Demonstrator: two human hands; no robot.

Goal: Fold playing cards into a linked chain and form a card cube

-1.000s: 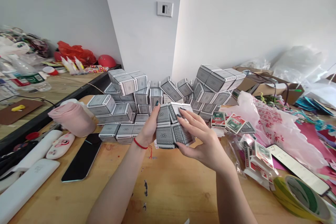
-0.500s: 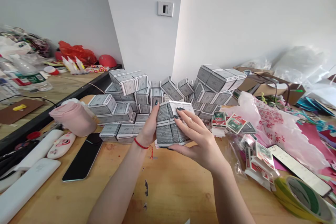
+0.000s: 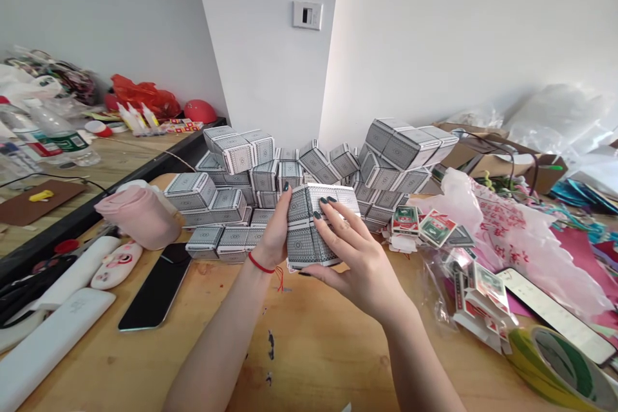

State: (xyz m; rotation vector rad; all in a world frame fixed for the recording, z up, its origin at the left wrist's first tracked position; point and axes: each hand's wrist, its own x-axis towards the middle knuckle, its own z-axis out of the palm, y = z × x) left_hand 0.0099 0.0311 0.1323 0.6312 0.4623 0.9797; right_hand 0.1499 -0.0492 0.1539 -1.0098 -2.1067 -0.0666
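Over the wooden table, both hands hold a block made of folded playing cards (image 3: 300, 244), with grey patterned card backs facing out. My left hand (image 3: 274, 232) grips its left side, thumb upright along the edge; the other fingers are hidden behind. My right hand (image 3: 360, 257) wraps the right part, with fingers across the top face and the thumb at the lower front edge. Behind the block stand stacks of similar card blocks, a left stack (image 3: 205, 206) and a taller right stack (image 3: 400, 148), with tilted blocks (image 3: 318, 163) between them.
To the left lie a black phone (image 3: 154, 290), a rolled pink cloth (image 3: 138, 215) and a white oblong case (image 3: 53, 347). On the right are opened card boxes (image 3: 485, 296), loose cards (image 3: 437, 227), a pink plastic bag (image 3: 521, 225), a lit phone (image 3: 555, 312) and yellow tape (image 3: 531, 360).
My right hand has slid slightly left over the block, its fingers and thumb further across it. My left hand keeps its hold. The whole view has shifted a little.
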